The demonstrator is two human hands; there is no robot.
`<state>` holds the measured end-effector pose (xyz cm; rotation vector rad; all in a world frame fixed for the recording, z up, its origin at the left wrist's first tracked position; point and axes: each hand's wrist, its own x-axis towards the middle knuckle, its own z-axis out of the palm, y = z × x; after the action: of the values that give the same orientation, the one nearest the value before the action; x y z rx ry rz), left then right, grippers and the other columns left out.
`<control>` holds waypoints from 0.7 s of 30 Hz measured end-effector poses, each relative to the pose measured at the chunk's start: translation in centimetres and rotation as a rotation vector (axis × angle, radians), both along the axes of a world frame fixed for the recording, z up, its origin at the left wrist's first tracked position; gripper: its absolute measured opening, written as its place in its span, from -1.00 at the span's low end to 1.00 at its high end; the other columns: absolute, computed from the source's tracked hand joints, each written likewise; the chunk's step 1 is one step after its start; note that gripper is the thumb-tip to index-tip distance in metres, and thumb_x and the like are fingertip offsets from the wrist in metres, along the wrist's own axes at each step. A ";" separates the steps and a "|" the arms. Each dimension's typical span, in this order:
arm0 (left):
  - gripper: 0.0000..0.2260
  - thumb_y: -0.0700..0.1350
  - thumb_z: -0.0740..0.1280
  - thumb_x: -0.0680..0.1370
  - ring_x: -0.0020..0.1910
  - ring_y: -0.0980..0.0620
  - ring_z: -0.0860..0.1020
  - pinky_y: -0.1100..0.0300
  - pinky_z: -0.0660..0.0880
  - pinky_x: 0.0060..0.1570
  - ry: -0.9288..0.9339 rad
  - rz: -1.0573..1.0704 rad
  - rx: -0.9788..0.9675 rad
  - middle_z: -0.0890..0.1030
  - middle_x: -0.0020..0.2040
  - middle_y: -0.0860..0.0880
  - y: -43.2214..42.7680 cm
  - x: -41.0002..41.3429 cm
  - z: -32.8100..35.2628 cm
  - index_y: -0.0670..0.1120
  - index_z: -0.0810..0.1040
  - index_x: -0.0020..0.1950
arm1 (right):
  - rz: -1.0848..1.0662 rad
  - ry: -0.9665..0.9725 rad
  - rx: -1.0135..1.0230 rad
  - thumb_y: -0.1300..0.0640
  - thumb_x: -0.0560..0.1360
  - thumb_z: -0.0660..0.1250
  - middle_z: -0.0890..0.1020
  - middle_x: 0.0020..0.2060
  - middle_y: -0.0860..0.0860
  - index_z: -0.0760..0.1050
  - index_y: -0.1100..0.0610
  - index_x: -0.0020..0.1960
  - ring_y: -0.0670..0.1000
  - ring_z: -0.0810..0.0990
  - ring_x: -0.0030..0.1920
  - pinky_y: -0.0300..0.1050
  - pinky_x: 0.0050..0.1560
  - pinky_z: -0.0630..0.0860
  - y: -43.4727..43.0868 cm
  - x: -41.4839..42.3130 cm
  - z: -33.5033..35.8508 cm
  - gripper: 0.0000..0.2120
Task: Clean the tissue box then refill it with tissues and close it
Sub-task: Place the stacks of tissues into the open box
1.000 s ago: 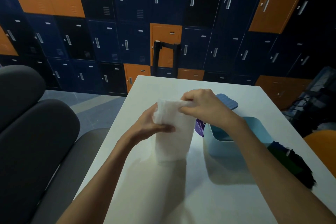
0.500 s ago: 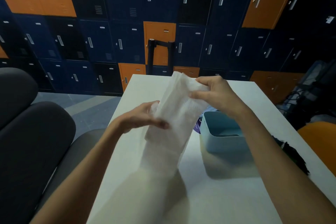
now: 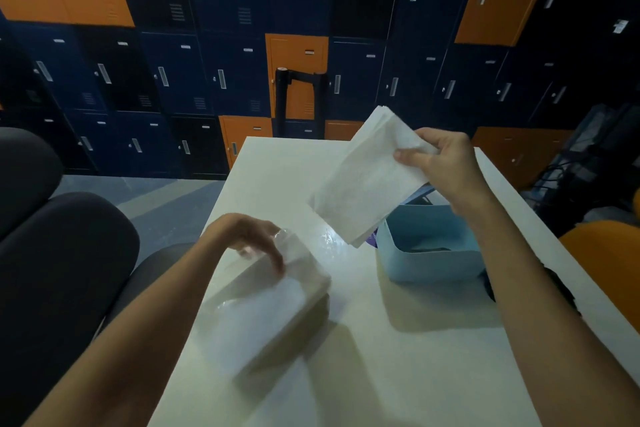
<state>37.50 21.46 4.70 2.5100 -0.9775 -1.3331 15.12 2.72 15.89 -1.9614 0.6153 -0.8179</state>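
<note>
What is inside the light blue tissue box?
Bare blue walls of the tissue box and a dark patch too dim to identify; nothing white. Its near wall hides the floor's front; the held tissues cover one corner.

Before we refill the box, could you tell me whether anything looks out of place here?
Nothing is spilled or damaged. The tissue stack hangs tilted from the right hand, pinched at one edge, partly over the open light blue tissue box. The clear plastic wrapper lies loose under the left hand.

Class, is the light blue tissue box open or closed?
Open: the tissue box is uncovered on top, and its inner walls show.
</note>
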 end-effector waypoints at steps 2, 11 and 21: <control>-0.20 -0.07 0.57 0.33 0.40 -0.08 0.33 0.00 0.34 0.34 -0.009 -0.014 -0.072 0.32 0.47 -0.02 -0.1 -0.1 0.7 0.10 0.26 0.48 | 0.027 0.018 0.022 0.15 0.44 0.45 0.66 -0.14 -0.05 0.60 -0.04 -0.09 0.02 0.64 -0.07 0.03 -0.07 0.64 0.5 -0.1 -0.5 -0.89; -0.03 0.17 0.65 0.05 0.34 -0.10 0.45 -0.21 0.31 0.35 0.658 0.272 -0.869 0.44 0.37 -0.05 3.8 -2.7 3.3 0.11 0.34 0.40 | 0.123 -0.194 0.593 0.20 0.45 0.42 0.64 -0.06 0.02 0.57 0.09 0.04 0.12 0.60 0.05 0.10 -0.04 0.64 1.6 0.3 -3.9 -0.83; -0.75 -0.22 0.38 0.47 0.05 -0.07 0.65 0.04 0.58 0.08 0.386 0.716 -1.256 0.68 0.06 -0.10 10.1 -6.1 0.7 -0.12 0.59 0.15 | 0.309 -0.013 0.583 0.32 0.36 0.48 0.69 0.00 0.11 0.58 0.19 0.10 0.11 0.66 0.03 -0.01 0.04 0.58 5.8 2.8 -10.4 -0.67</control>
<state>31.43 31.58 5.42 1.3227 -0.4568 -0.5799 17.89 8.51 5.48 -1.4627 0.4601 -0.3976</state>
